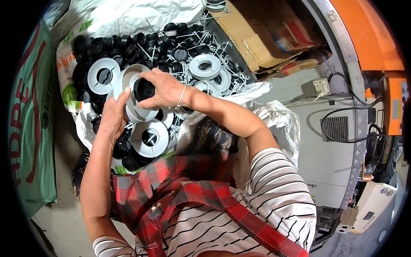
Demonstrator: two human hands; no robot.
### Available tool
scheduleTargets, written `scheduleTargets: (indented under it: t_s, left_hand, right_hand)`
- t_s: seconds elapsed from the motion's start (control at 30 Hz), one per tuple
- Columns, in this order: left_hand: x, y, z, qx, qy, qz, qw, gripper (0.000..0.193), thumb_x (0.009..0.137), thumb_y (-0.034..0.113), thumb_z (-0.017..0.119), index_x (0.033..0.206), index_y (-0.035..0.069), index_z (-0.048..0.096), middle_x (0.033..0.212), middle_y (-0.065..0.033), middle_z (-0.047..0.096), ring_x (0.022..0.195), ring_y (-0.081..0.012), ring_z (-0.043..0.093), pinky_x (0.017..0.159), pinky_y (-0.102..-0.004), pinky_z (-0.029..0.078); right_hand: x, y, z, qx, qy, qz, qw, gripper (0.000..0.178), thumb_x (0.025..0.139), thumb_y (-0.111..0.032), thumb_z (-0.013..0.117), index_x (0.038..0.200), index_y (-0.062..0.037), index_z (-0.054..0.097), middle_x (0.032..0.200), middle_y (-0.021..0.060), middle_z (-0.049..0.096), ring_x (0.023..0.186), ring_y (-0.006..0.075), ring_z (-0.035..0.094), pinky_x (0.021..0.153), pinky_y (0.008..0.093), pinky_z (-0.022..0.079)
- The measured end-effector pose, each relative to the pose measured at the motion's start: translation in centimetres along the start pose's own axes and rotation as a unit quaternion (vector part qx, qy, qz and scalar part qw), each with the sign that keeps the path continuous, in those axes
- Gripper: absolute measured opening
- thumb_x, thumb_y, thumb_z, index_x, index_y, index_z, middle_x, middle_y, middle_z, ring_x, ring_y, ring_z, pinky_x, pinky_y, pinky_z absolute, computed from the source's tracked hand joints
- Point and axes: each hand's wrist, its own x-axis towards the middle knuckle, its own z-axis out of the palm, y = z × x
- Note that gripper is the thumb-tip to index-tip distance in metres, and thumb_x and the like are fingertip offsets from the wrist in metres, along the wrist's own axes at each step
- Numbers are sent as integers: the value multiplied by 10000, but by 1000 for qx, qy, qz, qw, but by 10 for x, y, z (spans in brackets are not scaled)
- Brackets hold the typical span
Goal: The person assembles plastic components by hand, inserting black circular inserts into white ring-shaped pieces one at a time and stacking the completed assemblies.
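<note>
Between my two hands is a pale grey plastic flanged ring [143,113], tilted, with part of it behind my fingers. My left hand [113,113] grips its left side, thumb pressed on the rim. In my right hand [165,88], thumb and fingers close around a round black plastic cap [144,90] at the ring's opening; I cannot tell how far it sits inside. Below lies a heap of black plastic caps [128,45] mixed with thin grey plastic sprues [220,51]. More grey flanged rings rest on the heap, one at the left [95,70], one at the right [197,61], one nearer me [138,140].
A white woven sack [128,17] lies spread under and around the heap. At the left stands a large green sack [38,128]. An opened cardboard box [235,34] is at the back right. A machine with orange panels [372,34] and a black cable [323,122] flanks the right side.
</note>
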Motion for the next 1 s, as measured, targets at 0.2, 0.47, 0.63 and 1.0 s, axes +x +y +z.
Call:
scheduleTargets:
  t_s: [0.2, 0.47, 0.63, 1.0]
  left_hand:
    - [-15, 8, 2, -9, -82, -61, 995, 383, 917, 303, 525, 1126, -18, 537, 989, -88, 631, 872, -152, 625, 741, -300, 515]
    - [-22, 0, 20, -99, -117, -15, 988, 414, 901, 275, 569, 1183, -19, 492, 1097, -95, 588, 954, -172, 594, 839, -329, 492]
    - [-19, -3, 22, -49, -83, 36, 995, 428, 886, 260, 596, 1203, -3, 479, 1118, -87, 572, 976, -171, 575, 854, -332, 478]
    - [-24, -15, 3, 172, -53, 192, 965, 410, 867, 241, 612, 1194, 19, 504, 988, -23, 597, 872, -96, 550, 751, -261, 461]
  right_hand:
    - [-18, -13, -17, -136, -72, -158, 975, 737, 524, -197, 788, 1176, -64, 469, 1007, 125, 492, 971, 329, 490, 816, 394, 455]
    - [-35, -15, -4, 28, 48, 1, 998, 726, 598, -277, 752, 1218, -17, 476, 1055, 207, 524, 1033, 339, 485, 923, 403, 404]
    - [-30, 7, -2, 307, -54, 220, 924, 632, 775, -378, 707, 1143, 65, 447, 803, 185, 602, 490, 186, 594, 471, 263, 527]
    - [-16, 1, 23, 458, -55, 216, 861, 637, 845, -379, 600, 1305, -13, 354, 919, 210, 612, 826, 322, 643, 720, 411, 558]
